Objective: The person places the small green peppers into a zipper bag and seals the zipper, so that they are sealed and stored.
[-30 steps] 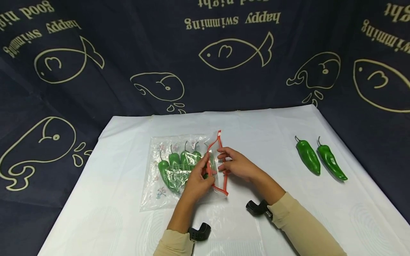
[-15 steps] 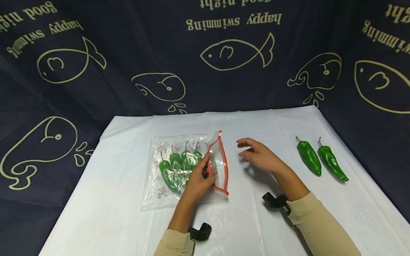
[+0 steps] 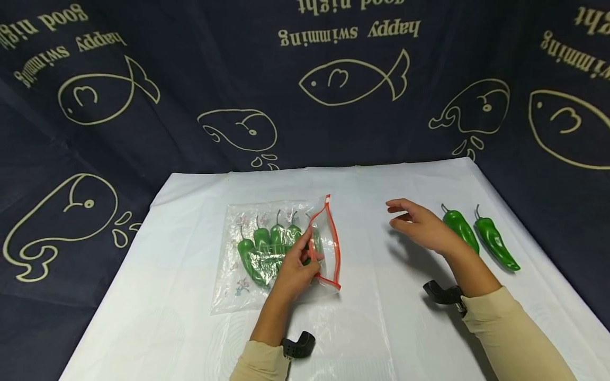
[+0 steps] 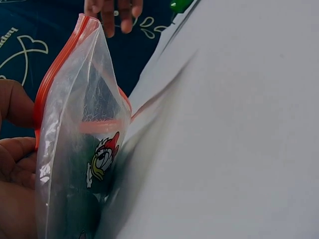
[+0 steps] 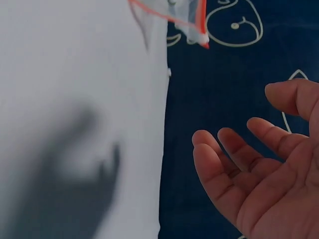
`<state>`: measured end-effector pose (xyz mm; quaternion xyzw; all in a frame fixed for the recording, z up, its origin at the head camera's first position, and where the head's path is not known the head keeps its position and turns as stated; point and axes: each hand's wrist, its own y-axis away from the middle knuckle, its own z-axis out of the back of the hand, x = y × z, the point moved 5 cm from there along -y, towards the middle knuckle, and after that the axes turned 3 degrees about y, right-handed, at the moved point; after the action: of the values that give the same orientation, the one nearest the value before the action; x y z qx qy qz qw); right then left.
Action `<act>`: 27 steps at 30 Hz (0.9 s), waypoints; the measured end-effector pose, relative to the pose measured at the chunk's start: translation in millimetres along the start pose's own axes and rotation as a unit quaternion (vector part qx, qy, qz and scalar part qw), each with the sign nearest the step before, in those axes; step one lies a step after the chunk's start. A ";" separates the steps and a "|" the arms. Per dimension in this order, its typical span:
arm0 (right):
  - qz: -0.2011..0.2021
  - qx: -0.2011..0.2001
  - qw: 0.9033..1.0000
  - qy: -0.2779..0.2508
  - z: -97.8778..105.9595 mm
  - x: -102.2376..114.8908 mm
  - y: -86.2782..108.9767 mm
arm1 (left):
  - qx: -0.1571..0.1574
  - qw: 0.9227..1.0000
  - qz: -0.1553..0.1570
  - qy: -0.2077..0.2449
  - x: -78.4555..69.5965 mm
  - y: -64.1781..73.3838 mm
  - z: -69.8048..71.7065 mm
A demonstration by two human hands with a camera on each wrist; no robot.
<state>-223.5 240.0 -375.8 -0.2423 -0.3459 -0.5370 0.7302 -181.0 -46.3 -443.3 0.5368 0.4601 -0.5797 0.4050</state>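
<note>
A clear zip bag [image 3: 224,280] with a red zip edge lies on the white table, its mouth parted toward the right. Several green peppers [image 3: 249,262] are inside it, side by side with stems pointing away. My left hand [image 3: 294,270] pinches the bag's red-edged rim; in the left wrist view thumb and fingers [image 4: 17,107] meet at that rim. To the right, my right hand [image 3: 421,227] hovers over the table with loosely bent fingers, holding nothing. Beside it lie two more green peppers, the nearer one [image 3: 461,228] partly covered by the hand, the other [image 3: 495,243] fully visible.
A white cloth covers the table [image 3: 143,317]. Behind it hangs a dark blue curtain [image 3: 352,132] with fish and whale drawings. Black wrist cameras, the left [image 3: 299,345] and the right [image 3: 443,293], sit on both forearms.
My right hand has let go of the bag's mouth and moved right, to beside the two loose peppers. The left hand stays at the bag's rim.
</note>
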 end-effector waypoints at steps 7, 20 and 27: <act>-0.002 -0.005 1.000 0.027 22.1 -11.8 13.1 | 0.000 1.000 -0.001 0.006 0.1 -0.9 1.0; -0.026 0.003 0.995 0.101 74.0 -51.4 27.3 | -0.003 1.000 0.006 0.006 0.8 -1.6 2.7; -0.038 0.022 0.989 0.141 92.6 -64.7 33.4 | -0.004 1.000 0.002 0.010 -0.3 -1.7 1.6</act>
<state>-226.3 357.3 -365.1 -0.1348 -0.2599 -0.5853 0.7561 -183.1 -47.5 -442.8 0.5418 0.4655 -0.5714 0.4041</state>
